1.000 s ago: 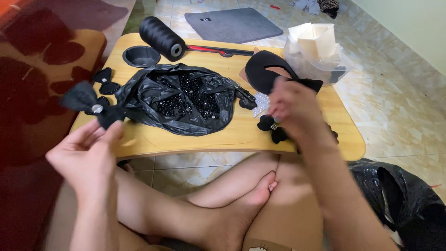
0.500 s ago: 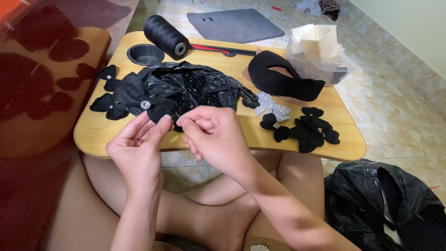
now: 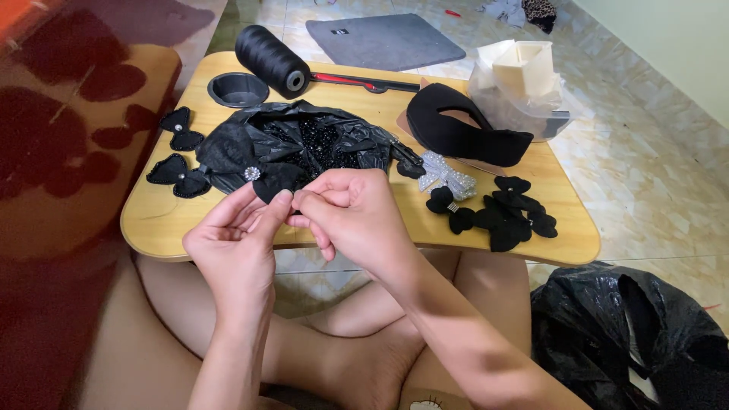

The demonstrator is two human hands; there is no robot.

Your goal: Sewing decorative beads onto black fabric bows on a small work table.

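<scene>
Both the left hand (image 3: 231, 247) and right hand (image 3: 353, 216) pinch the black bow (image 3: 262, 176) between closed fingers, so a careless tug could loosen its rhinestone (image 3: 252, 173).

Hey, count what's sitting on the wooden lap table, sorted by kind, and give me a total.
Finished black bows at the left edge: 2
Pile of black bow pieces on the right: 1
Silver bow: 1
Black thread spool: 1
Black plastic bag of beads: 1
Black shoe upper: 1
Clear bag with cream ribbon rolls: 1
Total: 8
</scene>
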